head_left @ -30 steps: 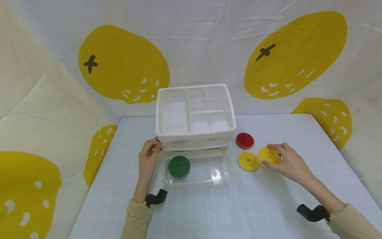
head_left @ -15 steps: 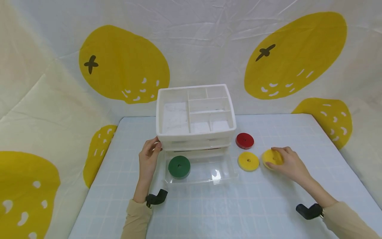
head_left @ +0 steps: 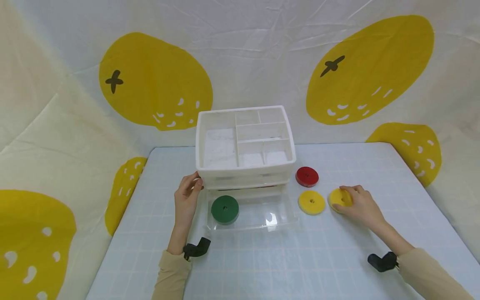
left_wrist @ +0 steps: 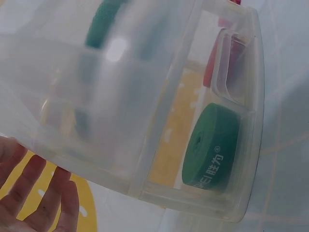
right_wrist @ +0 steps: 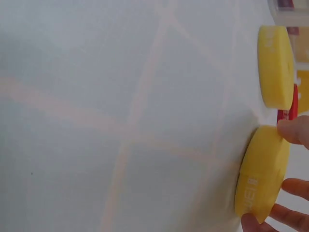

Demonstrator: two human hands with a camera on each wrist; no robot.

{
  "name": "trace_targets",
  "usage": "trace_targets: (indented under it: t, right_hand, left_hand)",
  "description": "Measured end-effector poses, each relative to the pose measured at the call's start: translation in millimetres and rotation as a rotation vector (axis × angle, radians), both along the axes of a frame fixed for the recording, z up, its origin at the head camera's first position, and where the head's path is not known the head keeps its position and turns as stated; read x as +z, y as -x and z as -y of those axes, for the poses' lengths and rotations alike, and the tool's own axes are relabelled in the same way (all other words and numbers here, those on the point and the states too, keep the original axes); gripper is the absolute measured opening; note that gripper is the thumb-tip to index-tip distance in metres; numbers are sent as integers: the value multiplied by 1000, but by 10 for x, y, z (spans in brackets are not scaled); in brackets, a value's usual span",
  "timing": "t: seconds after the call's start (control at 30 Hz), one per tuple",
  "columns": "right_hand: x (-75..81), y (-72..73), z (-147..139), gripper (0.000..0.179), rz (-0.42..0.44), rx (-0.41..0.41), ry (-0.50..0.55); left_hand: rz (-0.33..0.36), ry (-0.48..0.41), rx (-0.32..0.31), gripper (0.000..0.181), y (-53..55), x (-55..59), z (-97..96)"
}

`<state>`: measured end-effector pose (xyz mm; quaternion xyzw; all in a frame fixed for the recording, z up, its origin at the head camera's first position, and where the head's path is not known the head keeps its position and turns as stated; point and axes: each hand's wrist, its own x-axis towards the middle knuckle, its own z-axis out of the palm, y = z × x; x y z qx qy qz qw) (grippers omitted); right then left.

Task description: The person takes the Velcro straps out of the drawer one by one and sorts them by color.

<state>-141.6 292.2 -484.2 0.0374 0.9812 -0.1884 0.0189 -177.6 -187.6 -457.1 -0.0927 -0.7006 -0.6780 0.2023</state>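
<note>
My right hand (head_left: 361,207) holds a yellow tape roll (head_left: 339,197) by its rim, thumb on one side and fingertips on the other. The roll lies flat on the table. A second yellow roll (head_left: 312,202) lies just left of it, and a red roll (head_left: 307,176) farther back. My left hand (head_left: 186,200) rests its fingertips against the front left corner of a white drawer organizer (head_left: 246,173). The organizer's clear drawer (head_left: 258,214) is pulled out in front, with a green roll (head_left: 225,209) in its left part. Printed lettering shows on the green roll in the left wrist view.
The organizer's top tray has several divided compartments (head_left: 219,146). A pale checked cloth (head_left: 255,266) covers the table. Behind and beside it hangs a white curtain (head_left: 258,62) with large yellow fruit prints. Each wrist carries a black camera mount (head_left: 196,247).
My right hand has set the yellow roll down on the table, shifting slightly right and then a touch back left. The left hand and the drawer stay put.
</note>
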Motion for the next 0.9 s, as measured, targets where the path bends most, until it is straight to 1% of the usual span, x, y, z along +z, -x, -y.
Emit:
trace_targets:
  t: [0.2, 0.33, 0.57, 0.63, 0.73, 0.83, 0.9]
  right_hand:
    - [-32, 13, -16, 70, 12, 12, -20]
    - [-33, 32, -20, 71, 20, 23, -36]
    - [24, 42, -11, 75, 56, 34, -57]
    - [65, 43, 5, 75, 53, 40, -65]
    - [166, 34, 54, 69, 34, 56, -75]
    - [314, 13, 141, 60, 9, 84, -84]
    - [439, -11, 227, 52, -13, 111, -84]
  left_hand:
    - [-8, -7, -12, 31, 7, -13, 0]
    - [5, -7, -6, 31, 1, 1, 1]
    - [10, -18, -9, 30, 2, 7, -4]
    - [12, -20, -8, 30, 3, 3, -5]
    - [19, -17, -6, 30, 0, -3, -3]
    - [23, -7, -3, 30, -1, -6, 1]
    - [22, -6, -3, 30, -2, -6, 4]
